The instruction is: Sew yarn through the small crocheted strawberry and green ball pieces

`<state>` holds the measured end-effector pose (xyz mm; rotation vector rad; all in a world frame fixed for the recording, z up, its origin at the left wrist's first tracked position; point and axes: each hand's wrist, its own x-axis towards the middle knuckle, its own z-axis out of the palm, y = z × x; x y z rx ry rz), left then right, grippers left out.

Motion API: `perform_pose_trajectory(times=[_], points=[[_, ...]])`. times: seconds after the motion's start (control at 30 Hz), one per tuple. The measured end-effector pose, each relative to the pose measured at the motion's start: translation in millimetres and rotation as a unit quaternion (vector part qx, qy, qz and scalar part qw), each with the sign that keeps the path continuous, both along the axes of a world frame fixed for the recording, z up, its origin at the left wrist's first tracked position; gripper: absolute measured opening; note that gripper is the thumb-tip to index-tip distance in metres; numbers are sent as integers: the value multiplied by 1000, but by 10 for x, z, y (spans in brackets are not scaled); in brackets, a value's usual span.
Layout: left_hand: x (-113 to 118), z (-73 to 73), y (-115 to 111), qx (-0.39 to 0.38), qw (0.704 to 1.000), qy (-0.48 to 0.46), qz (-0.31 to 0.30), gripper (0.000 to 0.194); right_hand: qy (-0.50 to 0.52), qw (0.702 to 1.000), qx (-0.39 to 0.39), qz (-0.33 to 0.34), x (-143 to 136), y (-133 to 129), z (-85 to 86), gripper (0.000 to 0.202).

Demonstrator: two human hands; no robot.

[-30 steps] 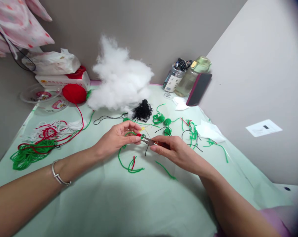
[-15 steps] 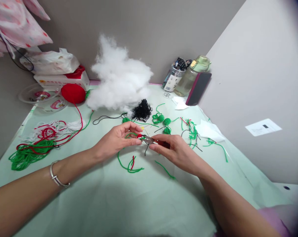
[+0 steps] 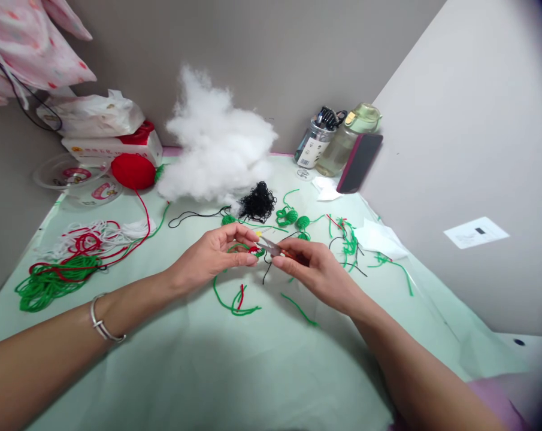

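Between the thumb and fingers of my left hand (image 3: 223, 248) is a small crocheted piece (image 3: 254, 251) in red, white and green. My right hand (image 3: 313, 263) grips small scissors (image 3: 271, 245) with an orange-brown handle, their blades pointing left at the upper edge of the piece. Whether the blades touch it I cannot tell. A black yarn end (image 3: 266, 272) hangs below the blades. Under my hands lie green and red yarn snippets (image 3: 238, 302) and a single green strand (image 3: 300, 309). Small green crocheted pieces (image 3: 291, 216) lie just beyond my right hand.
White stuffing (image 3: 219, 143) is heaped at the back, with tangled black yarn (image 3: 258, 202) before it. Green yarn (image 3: 57, 278) and a red ball (image 3: 133, 170) are on the left. A bottle (image 3: 342, 143), pen jar (image 3: 313, 143) and phone (image 3: 359, 163) stand back right, near yarn scraps (image 3: 350, 239).
The scissors in my right hand have shifted slightly up, and their blades now sit higher against the crocheted piece. My left hand has hardly moved.
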<state>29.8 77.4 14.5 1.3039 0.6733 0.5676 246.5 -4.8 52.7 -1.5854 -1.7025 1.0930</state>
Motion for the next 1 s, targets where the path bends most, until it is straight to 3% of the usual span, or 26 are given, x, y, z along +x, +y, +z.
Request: perform_pose_trajectory(times=[0.17,0.27,0.47,0.63,0.83,0.93,1.0], points=[[3,-6,18,2,1000,-1,4,31,139,986,-19,-94,52,79,-51,30],[5,-1,6,11,1000,-4,1,30,151,981,-14,-121,55,102,-90,31],[32,66,-66,37,999,-5,0,32,158,985,28,-67,-90,45,-164,29],[32,247,16,87,996,28,5,29,169,983,45,-51,-135,49,-217,20],[-181,590,249,128,987,67,66,31,69,996,43,-28,94,166,-243,22],[-333,741,215,128,983,84,106,29,26,995,82,-59,156,189,-209,26],[-432,774,153,132,978,83,141,31,15,996,86,-35,159,147,-139,27]])
